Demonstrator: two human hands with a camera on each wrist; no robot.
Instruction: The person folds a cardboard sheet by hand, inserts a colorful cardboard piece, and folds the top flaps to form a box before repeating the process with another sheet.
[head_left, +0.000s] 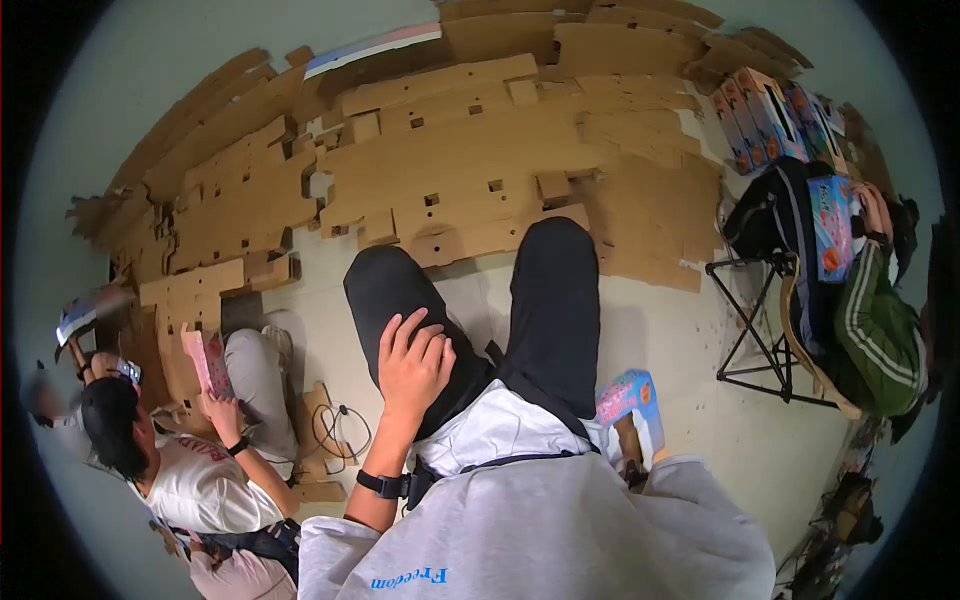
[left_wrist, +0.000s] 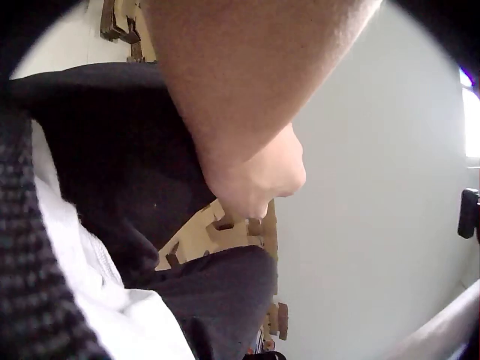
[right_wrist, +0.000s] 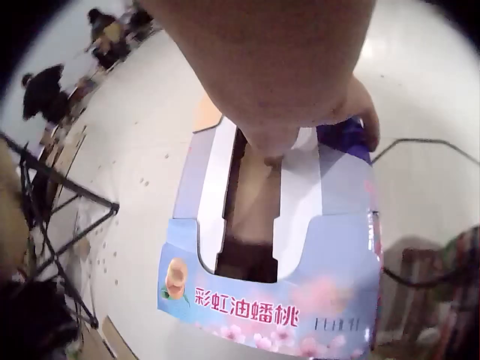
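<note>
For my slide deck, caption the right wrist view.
A bare right hand grips the far end of a blue cardboard box printed with peaches and pink blossoms, over a pale floor.

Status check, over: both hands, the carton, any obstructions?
Left hand relaxed, resting on left thigh. Right hand grips peach carton at one end. Folding stool frame off to the right, apart from carton.

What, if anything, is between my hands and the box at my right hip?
Nothing visible for your right hand, which grips one end of the box. Your left hand rests on your left thigh, with your right thigh between it and the box.
</note>
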